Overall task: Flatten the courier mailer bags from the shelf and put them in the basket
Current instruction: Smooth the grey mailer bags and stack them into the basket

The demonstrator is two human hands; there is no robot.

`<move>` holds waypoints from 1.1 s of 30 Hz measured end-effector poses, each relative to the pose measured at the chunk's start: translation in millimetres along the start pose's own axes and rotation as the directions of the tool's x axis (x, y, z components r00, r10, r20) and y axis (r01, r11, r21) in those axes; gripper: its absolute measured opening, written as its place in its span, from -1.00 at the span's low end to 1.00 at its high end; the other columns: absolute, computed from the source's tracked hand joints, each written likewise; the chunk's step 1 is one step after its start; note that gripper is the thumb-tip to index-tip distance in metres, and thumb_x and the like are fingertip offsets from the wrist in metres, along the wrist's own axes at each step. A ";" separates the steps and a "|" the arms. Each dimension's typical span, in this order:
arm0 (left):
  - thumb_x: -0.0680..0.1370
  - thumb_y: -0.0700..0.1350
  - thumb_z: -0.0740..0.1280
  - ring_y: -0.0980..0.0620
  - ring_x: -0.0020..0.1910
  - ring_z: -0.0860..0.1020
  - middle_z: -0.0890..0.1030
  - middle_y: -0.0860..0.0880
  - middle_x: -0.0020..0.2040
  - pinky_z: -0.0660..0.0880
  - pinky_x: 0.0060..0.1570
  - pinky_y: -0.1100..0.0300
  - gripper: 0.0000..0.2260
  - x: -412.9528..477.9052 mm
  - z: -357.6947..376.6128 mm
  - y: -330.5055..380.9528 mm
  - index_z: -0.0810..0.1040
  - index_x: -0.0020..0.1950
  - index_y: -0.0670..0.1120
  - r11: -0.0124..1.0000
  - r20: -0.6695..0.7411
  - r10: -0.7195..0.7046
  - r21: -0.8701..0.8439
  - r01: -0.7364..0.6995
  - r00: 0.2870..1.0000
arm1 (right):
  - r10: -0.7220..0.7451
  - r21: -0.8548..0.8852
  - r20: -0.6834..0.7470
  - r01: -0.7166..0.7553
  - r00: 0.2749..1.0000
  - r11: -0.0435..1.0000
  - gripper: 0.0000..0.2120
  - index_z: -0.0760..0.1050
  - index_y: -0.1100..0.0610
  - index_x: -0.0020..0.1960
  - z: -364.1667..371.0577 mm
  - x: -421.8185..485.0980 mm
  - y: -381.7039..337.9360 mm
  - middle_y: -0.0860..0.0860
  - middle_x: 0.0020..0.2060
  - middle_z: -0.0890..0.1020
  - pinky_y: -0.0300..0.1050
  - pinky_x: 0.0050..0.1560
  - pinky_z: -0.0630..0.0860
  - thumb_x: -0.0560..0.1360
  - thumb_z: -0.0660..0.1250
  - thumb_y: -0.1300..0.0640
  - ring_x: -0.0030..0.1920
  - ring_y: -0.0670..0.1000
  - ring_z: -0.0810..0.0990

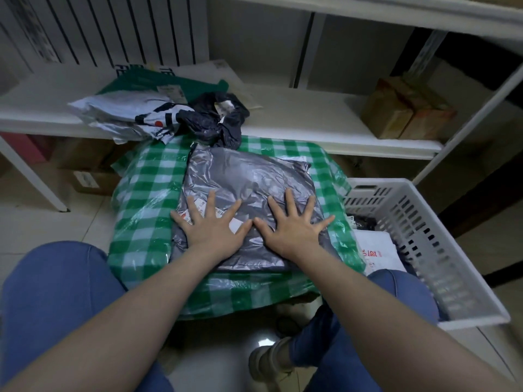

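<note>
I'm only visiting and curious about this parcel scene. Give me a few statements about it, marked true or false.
1. The left hand and the right hand lie flat, fingers spread, on the grey mailer bag. True.
2. The grey mailer bag lies on a plain red cloth. False: it lies on a green-and-white checked cover.
3. The white basket holds nothing. False: a white mailer with red print lies in it.
4. A dark crumpled bag sits on the shelf. True.
5. The white basket stands on the person's left. False: it stands on their right.
</note>
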State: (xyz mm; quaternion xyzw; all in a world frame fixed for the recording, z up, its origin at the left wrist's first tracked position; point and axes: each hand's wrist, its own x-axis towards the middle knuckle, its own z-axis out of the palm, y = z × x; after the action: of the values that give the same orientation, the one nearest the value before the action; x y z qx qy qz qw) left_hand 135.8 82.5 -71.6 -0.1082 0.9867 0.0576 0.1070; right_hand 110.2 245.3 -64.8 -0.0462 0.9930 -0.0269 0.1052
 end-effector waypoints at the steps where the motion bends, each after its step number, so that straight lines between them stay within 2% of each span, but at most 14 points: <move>1: 0.43 0.53 -0.26 -0.34 0.50 -0.36 -0.30 -0.01 0.59 -0.30 0.28 -0.52 -0.38 -0.3 3.8 -0.9 -0.16 0.49 0.45 1.000 -0.017 0.001 -0.001 -0.001 1.000 | -0.003 0.027 -0.015 0.003 1.000 1.000 -0.27 -0.19 -0.32 0.52 6.6 -0.6 1.5 -0.13 0.54 -0.31 0.66 0.17 -0.32 0.42 -0.23 -0.54 0.48 0.31 -0.41; 4: 0.41 0.53 -0.30 -0.34 0.50 -0.34 -0.30 -0.01 0.59 -0.28 0.28 -0.53 -0.36 1.1 10.0 -0.9 -0.19 0.49 0.45 1.000 -0.059 0.004 0.016 -0.003 0.998 | -0.002 0.089 -0.063 0.008 0.998 0.996 -0.30 -0.16 -0.33 0.52 18.2 -0.3 2.6 -0.13 0.55 -0.27 0.65 0.20 -0.31 0.44 -0.21 -0.52 0.50 0.30 -0.38; 8: 0.42 0.53 -0.30 -0.33 0.51 -0.33 -0.26 -0.01 0.60 -0.26 0.30 -0.52 -0.36 0.7 15.4 -1.5 -0.18 0.49 0.44 1.000 -0.092 -0.002 0.022 0.004 0.996 | 0.001 0.079 -0.089 0.006 0.996 0.997 -0.30 -0.15 -0.32 0.53 23.1 1.1 3.2 -0.13 0.56 -0.23 0.64 0.19 -0.33 0.43 -0.24 -0.51 0.50 0.29 -0.36; 14: 0.42 0.53 -0.29 -0.32 0.51 -0.33 -0.27 -0.01 0.60 -0.26 0.31 -0.51 -0.34 1.0 13.3 -1.0 -0.23 0.50 0.40 1.000 -0.070 0.000 0.004 0.000 0.998 | 0.008 0.100 -0.024 -0.005 1.000 0.995 -0.30 -0.16 -0.32 0.53 18.4 1.0 2.6 -0.13 0.55 -0.27 0.63 0.20 -0.33 0.44 -0.23 -0.51 0.49 0.28 -0.38; 16: 0.42 0.51 -0.28 -0.31 0.51 -0.33 -0.29 -0.03 0.59 -0.25 0.33 -0.50 -0.30 2.3 7.3 -1.4 -0.31 0.52 0.32 1.000 -0.140 0.009 -0.019 -0.012 0.990 | 0.020 0.146 -0.022 -0.017 1.000 0.989 -0.30 -0.11 -0.30 0.53 11.0 0.8 0.7 -0.11 0.55 -0.28 0.62 0.22 -0.34 0.45 -0.21 -0.51 0.49 0.30 -0.39; 18: 0.45 0.49 -0.28 -0.30 0.52 -0.33 -0.30 -0.04 0.59 -0.26 0.36 -0.47 -0.29 12.5 -5.5 -0.1 -0.35 0.53 0.27 0.999 -0.261 0.032 -0.015 -0.038 0.965 | 0.042 0.174 -0.123 -0.020 0.992 0.985 -0.30 -0.05 -0.26 0.54 -1.9 7.0 -4.0 -0.07 0.55 -0.28 0.61 0.24 -0.35 0.46 -0.19 -0.49 0.49 0.31 -0.36; 20: 0.48 0.47 -0.25 -0.29 0.51 -0.35 -0.31 -0.03 0.58 -0.27 0.36 -0.45 -0.33 35.3 -20.6 5.5 -0.34 0.53 0.27 0.997 -0.312 0.055 -0.038 -0.070 0.948 | 0.051 0.153 -0.208 -0.019 0.977 0.988 -0.29 -0.09 -0.25 0.55 -18.4 27.8 -9.2 -0.07 0.55 -0.28 0.60 0.26 -0.33 0.46 -0.17 -0.49 0.50 0.31 -0.35; 23: 0.51 0.45 -0.19 -0.30 0.50 -0.37 -0.33 -0.01 0.58 -0.26 0.33 -0.49 -0.38 74.8 -34.6 14.8 -0.31 0.51 0.33 0.996 -0.287 0.075 -0.032 -0.088 0.955 | 0.061 0.134 -0.202 -0.035 0.978 0.990 -0.28 -0.14 -0.27 0.54 -38.7 69.8 -13.6 -0.08 0.55 -0.29 0.62 0.24 -0.29 0.45 -0.19 -0.50 0.49 0.32 -0.37; 27: 0.48 0.49 -0.23 -0.32 0.49 -0.40 -0.35 0.00 0.57 -0.25 0.28 -0.54 -0.39 102.0 -18.4 11.1 -0.24 0.50 0.40 0.999 -0.186 0.024 -0.040 -0.032 0.982 | 0.063 0.119 -0.138 -0.047 0.988 0.992 -0.28 -0.10 -0.30 0.53 -25.4 104.0 -12.9 -0.10 0.55 -0.27 0.65 0.18 -0.34 0.43 -0.19 -0.52 0.48 0.31 -0.41; 33: 0.46 0.49 -0.29 -0.32 0.52 -0.32 -0.26 -0.02 0.60 -0.26 0.28 -0.53 -0.38 105.7 0.7 8.1 -0.16 0.51 0.40 1.000 -0.207 0.010 -0.011 -0.013 0.978 | 0.111 0.117 -0.127 -0.097 0.986 0.988 -0.33 -0.04 -0.31 0.53 0.8 112.7 -15.6 -0.10 0.57 -0.17 0.62 0.21 -0.33 0.46 -0.18 -0.48 0.50 0.30 -0.37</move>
State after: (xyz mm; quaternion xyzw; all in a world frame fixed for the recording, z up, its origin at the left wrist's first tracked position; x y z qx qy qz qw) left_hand 33.3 69.2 -95.2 -0.1084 0.9927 0.0529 0.0025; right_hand 1.9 218.8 -87.9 0.0135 0.9958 -0.0794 0.0425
